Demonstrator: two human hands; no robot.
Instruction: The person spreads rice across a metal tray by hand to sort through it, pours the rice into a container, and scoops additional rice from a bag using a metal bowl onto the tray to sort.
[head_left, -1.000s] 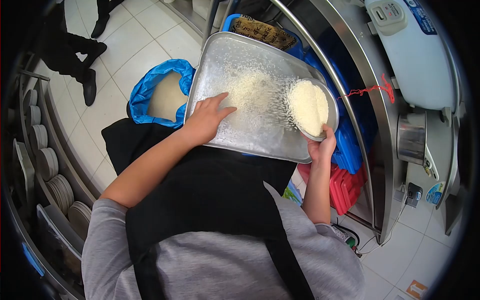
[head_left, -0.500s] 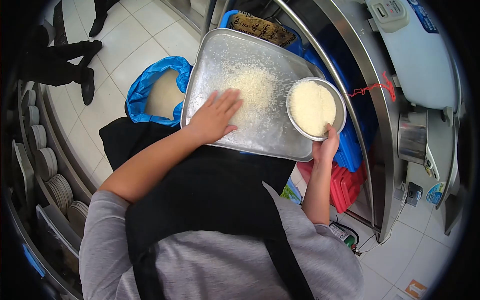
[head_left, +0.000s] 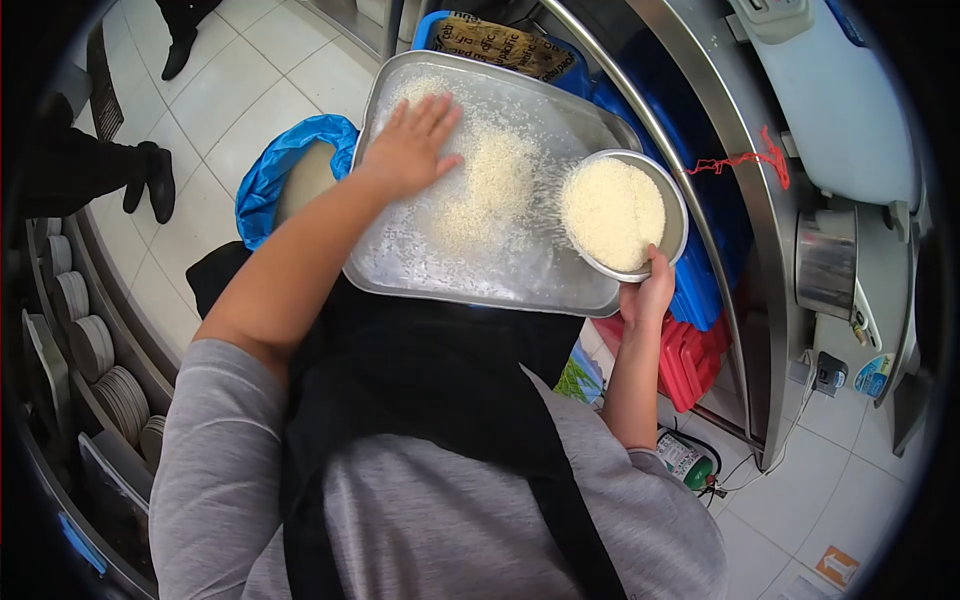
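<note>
My left hand (head_left: 408,150) lies flat with fingers spread at the left side of a shallow metal tray (head_left: 400,255), over its scattered grains. Loose rice (head_left: 495,175) is spread thinly across the tray, thickest near the middle. At the tray's right end, my right hand (head_left: 650,285) grips the near rim of a round metal bowl (head_left: 676,215). White rice (head_left: 615,212) heaps inside that bowl. Left of the tray stands a container lined with a blue plastic bag (head_left: 262,190); pale grain shows inside, partly hidden by my left forearm.
A blue bin (head_left: 430,30) with printed brown material sits behind the tray. To the right are a curved metal rail (head_left: 640,95), red crates (head_left: 690,360) and a steel pot (head_left: 826,260). Stacked plates (head_left: 120,400) fill shelves at left. Another person's legs and shoes (head_left: 158,185) are at upper left.
My left hand has moved up and left across the tray, and some rice now lies near the upper left corner. My right hand keeps holding the bowl in nearly the same place.
</note>
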